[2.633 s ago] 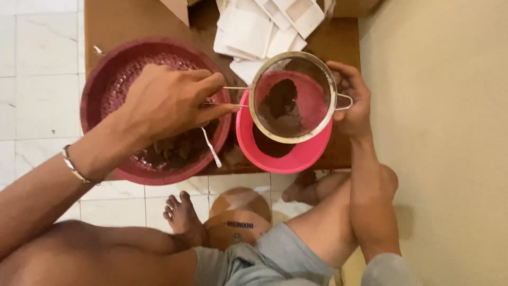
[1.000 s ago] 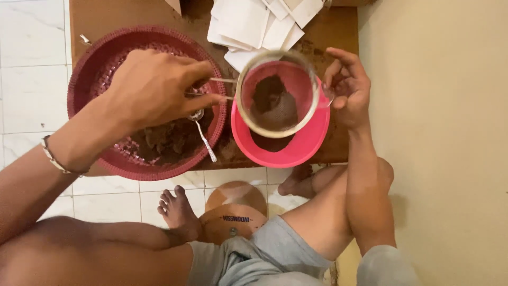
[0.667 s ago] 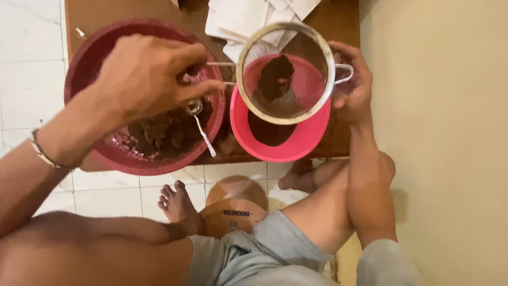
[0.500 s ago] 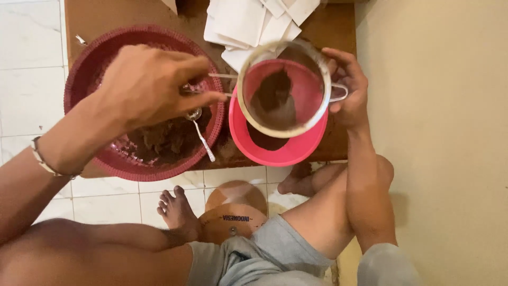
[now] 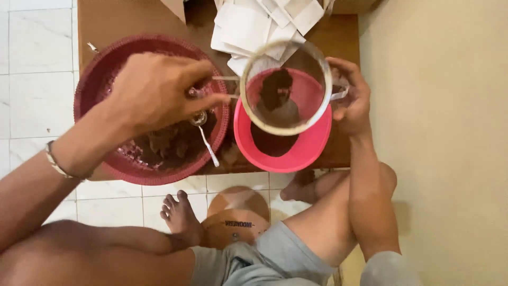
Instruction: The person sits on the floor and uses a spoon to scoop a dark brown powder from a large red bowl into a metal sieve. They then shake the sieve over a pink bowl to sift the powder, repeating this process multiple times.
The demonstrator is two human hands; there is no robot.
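My left hand (image 5: pixel 159 90) grips the wire handle of a round metal sieve (image 5: pixel 286 87) that I hold over a pink bowl (image 5: pixel 312 145). The sieve holds a small heap of dark brown powder (image 5: pixel 276 87). My right hand (image 5: pixel 352 98) steadies the sieve's far rim by its small side loop. Brown powder lies inside the pink bowl beneath it. To the left stands a large maroon basket-like bowl (image 5: pixel 90 90) with dark brown lumps and a metal spoon (image 5: pixel 203 135) resting in it.
Both bowls sit on a low brown wooden table (image 5: pixel 121 21). A pile of white paper sachets (image 5: pixel 254 24) lies at the table's back. White floor tiles (image 5: pixel 32 63) are on the left, a beige wall (image 5: pixel 439 132) on the right. My bare feet and knees are under the table's front edge.
The sieve has jiggled slightly side to side and up and down over the pink bowl, with both hands staying on it. The spoon and maroon bowl have not moved.
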